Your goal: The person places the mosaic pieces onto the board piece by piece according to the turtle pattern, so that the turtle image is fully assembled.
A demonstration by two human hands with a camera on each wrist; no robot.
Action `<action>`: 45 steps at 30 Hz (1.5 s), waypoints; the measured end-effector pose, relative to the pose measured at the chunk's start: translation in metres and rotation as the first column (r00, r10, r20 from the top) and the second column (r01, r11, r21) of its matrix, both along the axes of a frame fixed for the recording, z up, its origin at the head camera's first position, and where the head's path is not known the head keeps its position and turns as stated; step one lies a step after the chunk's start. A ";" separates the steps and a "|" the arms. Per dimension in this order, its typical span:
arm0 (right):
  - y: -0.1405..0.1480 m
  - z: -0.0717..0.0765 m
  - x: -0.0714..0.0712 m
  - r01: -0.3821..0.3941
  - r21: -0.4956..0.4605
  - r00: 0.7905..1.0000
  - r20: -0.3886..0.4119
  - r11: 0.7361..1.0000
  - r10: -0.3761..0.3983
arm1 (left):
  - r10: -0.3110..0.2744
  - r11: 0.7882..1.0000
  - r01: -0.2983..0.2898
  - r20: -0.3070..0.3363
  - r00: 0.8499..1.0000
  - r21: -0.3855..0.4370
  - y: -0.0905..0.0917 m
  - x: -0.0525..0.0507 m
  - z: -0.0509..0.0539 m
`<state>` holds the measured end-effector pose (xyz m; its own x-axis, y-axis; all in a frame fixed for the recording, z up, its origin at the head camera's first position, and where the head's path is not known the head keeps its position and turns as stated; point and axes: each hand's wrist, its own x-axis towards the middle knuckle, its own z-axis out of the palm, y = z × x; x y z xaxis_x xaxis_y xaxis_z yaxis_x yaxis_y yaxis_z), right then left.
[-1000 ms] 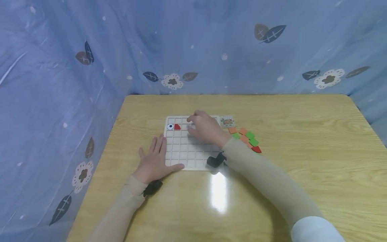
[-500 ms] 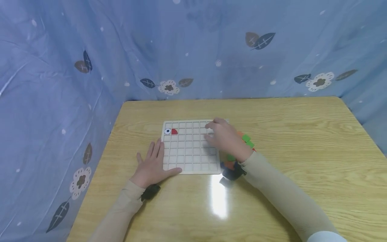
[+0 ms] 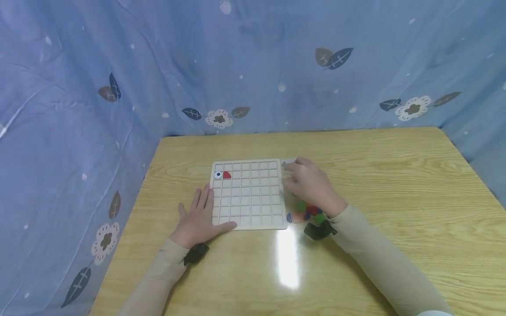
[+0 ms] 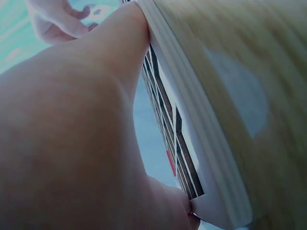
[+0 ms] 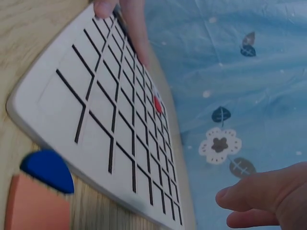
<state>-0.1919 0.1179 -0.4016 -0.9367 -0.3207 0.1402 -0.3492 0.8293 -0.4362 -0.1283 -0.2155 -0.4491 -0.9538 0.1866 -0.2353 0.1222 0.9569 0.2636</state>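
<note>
Loose and slightly curved, the fingers of the right hand (image 3: 314,184) stand a narrow gap apart from the thumb, with nothing visible between them. Lower left of centre in the head view, the left hand (image 3: 197,221) lies spread wide, its fingers along the left edge of the grid board (image 3: 249,193) and its thumb along the bottom edge, apparently steadying it.

The board lies flat at the centre of the head frame. Near its upper left corner, 2 pieces sit side by side in the 2nd row: an eye piece (image 3: 218,174) and, to its right, a red piece (image 3: 227,175). I judge the work to be between placements, the right hand back from the grid. The next move probably calls for choosing 1 loose piece and pinching its edges.

Right of the board's lower corner are a blue piece (image 5: 48,170) and an orange piece (image 5: 38,206), with green pieces (image 3: 319,218) and more colours nearby. A small printed card (image 3: 290,161) adjoins the board's upper right.

The right hand and its wrist camera (image 3: 320,229) hide much of the card and pile, so I cannot count the pieces, nor tell whether the fingertips touch the card.
</note>
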 end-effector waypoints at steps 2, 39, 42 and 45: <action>0.003 -0.002 -0.001 0.005 0.004 1.000 0.003 1.000 -0.005 | -0.001 1.000 0.001 -0.003 1.000 0.004 -0.001 0.001 -0.002; 0.019 -0.015 -0.005 0.049 0.165 0.982 0.170 0.985 -0.077 | -0.007 1.000 0.007 -0.003 1.000 0.002 0.000 0.003 -0.001; 0.019 -0.017 -0.005 0.056 0.157 0.983 0.166 0.986 -0.082 | -0.008 1.000 0.008 -0.004 1.000 -0.001 0.000 0.003 -0.001; 0.018 -0.019 -0.006 0.066 0.153 0.982 0.164 0.986 -0.091 | -0.009 1.000 0.009 0.000 1.000 -0.002 0.000 0.003 -0.001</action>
<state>-0.1978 0.1360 -0.4204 -0.9659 -0.2504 -0.0665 -0.2116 0.9105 -0.3552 -0.1249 -0.2156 -0.4499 -0.9521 0.1949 -0.2357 0.1310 0.9563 0.2615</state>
